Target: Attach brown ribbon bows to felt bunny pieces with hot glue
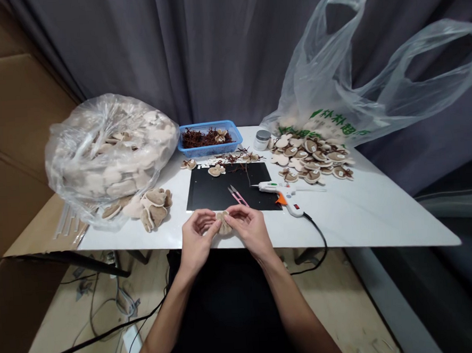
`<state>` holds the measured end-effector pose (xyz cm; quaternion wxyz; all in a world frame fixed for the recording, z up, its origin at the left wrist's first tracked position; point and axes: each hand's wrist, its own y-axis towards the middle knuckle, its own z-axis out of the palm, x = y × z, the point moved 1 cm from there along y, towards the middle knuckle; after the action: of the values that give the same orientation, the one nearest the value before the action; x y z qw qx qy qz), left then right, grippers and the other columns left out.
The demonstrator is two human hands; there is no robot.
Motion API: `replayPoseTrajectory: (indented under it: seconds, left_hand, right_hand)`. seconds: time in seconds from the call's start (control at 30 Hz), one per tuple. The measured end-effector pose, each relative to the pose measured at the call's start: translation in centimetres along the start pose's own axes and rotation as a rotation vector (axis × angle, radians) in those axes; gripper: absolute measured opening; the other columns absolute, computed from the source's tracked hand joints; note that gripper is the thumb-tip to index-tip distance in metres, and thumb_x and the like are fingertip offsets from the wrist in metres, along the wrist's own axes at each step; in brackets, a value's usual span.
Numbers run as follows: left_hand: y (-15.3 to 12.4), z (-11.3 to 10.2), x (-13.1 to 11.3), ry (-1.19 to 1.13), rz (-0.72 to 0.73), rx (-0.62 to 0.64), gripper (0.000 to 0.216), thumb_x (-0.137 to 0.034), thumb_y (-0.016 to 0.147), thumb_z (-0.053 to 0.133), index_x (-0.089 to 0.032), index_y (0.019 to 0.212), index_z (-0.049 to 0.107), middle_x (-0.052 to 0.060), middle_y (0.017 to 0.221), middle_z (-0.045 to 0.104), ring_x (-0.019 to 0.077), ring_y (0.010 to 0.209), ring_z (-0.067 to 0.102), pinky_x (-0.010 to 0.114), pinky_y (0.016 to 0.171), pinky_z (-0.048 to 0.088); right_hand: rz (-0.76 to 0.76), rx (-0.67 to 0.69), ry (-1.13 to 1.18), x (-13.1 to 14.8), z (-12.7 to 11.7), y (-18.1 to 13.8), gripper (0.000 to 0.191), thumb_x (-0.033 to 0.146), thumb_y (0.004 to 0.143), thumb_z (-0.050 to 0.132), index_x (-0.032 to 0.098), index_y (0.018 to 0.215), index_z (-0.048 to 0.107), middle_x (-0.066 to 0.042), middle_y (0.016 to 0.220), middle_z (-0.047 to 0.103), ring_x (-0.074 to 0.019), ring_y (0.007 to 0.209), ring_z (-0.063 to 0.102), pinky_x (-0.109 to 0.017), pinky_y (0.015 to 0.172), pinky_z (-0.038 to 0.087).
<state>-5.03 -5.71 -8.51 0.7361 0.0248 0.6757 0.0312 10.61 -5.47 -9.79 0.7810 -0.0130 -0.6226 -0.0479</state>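
Observation:
My left hand (197, 233) and my right hand (250, 227) meet at the near edge of the white table (366, 211). Both pinch one small beige fabric piece (223, 223) between their fingertips. Just beyond the hands lies a black mat (221, 190) with pink snips (237, 195) on it. A white hot glue gun (279, 190) with an orange trigger rests at the mat's right edge, its black cord trailing off the table front.
A clear bag of beige fabric pieces (110, 152) bulges at the left, with loose pieces (153, 205) beside it. A blue basket (209, 137) of brown bows, a small jar (262, 138), a pile of finished pieces (310, 158) and an open plastic bag (354, 84) stand behind.

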Motion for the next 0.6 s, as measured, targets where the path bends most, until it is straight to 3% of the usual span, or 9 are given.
replayPoseTrajectory:
  seconds: [0.33, 0.6]
  left_hand:
    - [0.2, -0.1, 0.09, -0.014, 0.002, -0.037, 0.038, -0.045, 0.078, 0.092, -0.019, 0.098, 0.071, 0.006, 0.09, 0.08, 0.0191, 0.087, 0.077, 0.028, 0.08, 0.061]
    - [0.19, 0.0, -0.16, 0.0, 0.023, -0.01, 0.033, -0.043, 0.079, 0.09, -0.018, 0.095, 0.074, 0.006, 0.09, 0.08, 0.0194, 0.087, 0.077, 0.028, 0.08, 0.061]
  right_hand:
    - [-0.018, 0.014, 0.035, 0.0, -0.12, 0.05, 0.037, 0.045, 0.076, 0.091, 0.022, 0.1, 0.078, -0.007, 0.098, 0.08, -0.0237, 0.095, 0.076, -0.038, 0.09, 0.064]
    - [-0.039, 0.04, 0.017, -0.12, -0.14, 0.1, 0.034, 0.045, 0.077, 0.09, 0.021, 0.097, 0.077, -0.007, 0.095, 0.078, -0.0218, 0.087, 0.074, -0.034, 0.082, 0.063]
